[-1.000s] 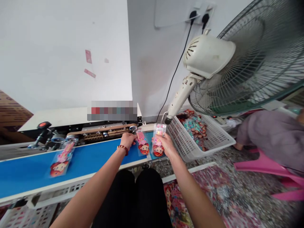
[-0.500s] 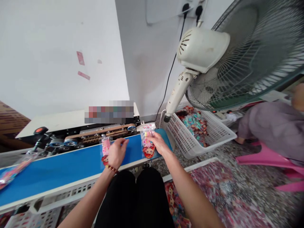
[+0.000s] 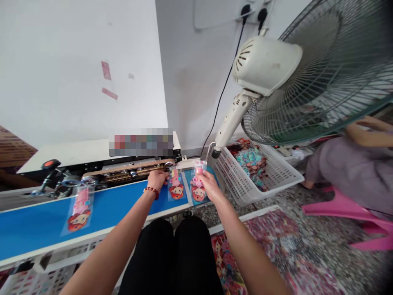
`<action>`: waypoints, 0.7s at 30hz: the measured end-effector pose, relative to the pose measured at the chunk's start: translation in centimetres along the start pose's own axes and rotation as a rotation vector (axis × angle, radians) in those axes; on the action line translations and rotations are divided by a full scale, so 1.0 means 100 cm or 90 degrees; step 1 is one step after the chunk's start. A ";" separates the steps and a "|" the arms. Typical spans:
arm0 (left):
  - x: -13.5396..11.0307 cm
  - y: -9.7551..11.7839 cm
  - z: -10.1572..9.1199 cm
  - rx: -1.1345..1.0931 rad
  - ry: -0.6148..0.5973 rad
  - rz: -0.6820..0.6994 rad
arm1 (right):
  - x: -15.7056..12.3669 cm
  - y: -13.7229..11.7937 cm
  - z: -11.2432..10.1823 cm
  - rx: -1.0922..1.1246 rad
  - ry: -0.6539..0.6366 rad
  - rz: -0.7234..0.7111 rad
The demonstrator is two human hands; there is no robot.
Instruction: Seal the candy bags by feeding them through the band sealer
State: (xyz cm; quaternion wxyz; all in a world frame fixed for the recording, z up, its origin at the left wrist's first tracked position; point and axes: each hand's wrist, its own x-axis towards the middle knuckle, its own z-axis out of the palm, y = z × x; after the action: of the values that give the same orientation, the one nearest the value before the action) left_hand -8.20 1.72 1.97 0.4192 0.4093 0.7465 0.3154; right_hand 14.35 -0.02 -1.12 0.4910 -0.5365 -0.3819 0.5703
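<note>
My left hand (image 3: 157, 180) is at the left edge of a clear plastic packet (image 3: 176, 191) printed with a red-haired cartoon face, its fingers closed on the packet's upper side. This packet lies on the blue conveyor belt (image 3: 123, 205), by the end of the sealing machine (image 3: 135, 170). My right hand (image 3: 209, 185) grips a second, similar packet (image 3: 198, 193) over the blue surface at the belt's right end. Further left, a third packet (image 3: 79, 213) lies on the belt with its top at the machine's rollers.
A white basket (image 3: 245, 188) full of packets stands on the floor to the right. Above it leans a large fan (image 3: 267, 65). More packets (image 3: 276, 246) fill a low tray by my right leg. A person (image 3: 346, 172) sits by a pink stool (image 3: 337, 209).
One packet has travelled left along the belt, away from my left hand. My left hand has moved right to another packet, now on the belt. My right hand holds a further packet.
</note>
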 end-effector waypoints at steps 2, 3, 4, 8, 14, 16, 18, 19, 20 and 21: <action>-0.004 -0.012 -0.021 0.046 0.011 -0.004 | 0.000 0.001 0.009 0.006 -0.024 0.008; -0.008 -0.018 -0.030 0.071 0.035 0.004 | -0.001 0.001 0.014 0.015 -0.040 0.013; -0.014 -0.023 -0.038 0.098 0.081 0.031 | -0.001 0.001 0.020 0.026 -0.057 0.019; -0.041 -0.025 -0.032 0.152 0.238 0.184 | -0.002 0.000 0.039 0.052 -0.106 0.031; -0.043 0.014 0.031 -0.084 -0.132 0.064 | -0.001 -0.011 0.034 -0.021 -0.071 0.012; -0.037 0.022 0.040 -0.131 -0.143 -0.019 | -0.006 -0.019 0.019 -0.055 -0.033 0.030; -0.033 0.025 0.040 -0.166 -0.128 -0.068 | -0.017 -0.026 0.000 -0.066 -0.009 0.037; -0.031 0.025 0.037 -0.176 -0.111 -0.077 | -0.026 -0.027 -0.010 -0.063 -0.003 0.029; -0.030 0.024 0.034 -0.181 -0.091 -0.079 | -0.036 -0.028 -0.020 -0.057 0.002 0.021; -0.029 0.023 0.029 -0.180 -0.071 -0.080 | -0.048 -0.026 -0.030 -0.050 0.012 0.013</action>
State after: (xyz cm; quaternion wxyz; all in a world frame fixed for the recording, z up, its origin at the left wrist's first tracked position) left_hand -3.92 0.62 3.57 0.5322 0.3159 0.6944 0.3672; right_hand 17.43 -4.38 2.11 0.4675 -0.5647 -0.3937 0.5546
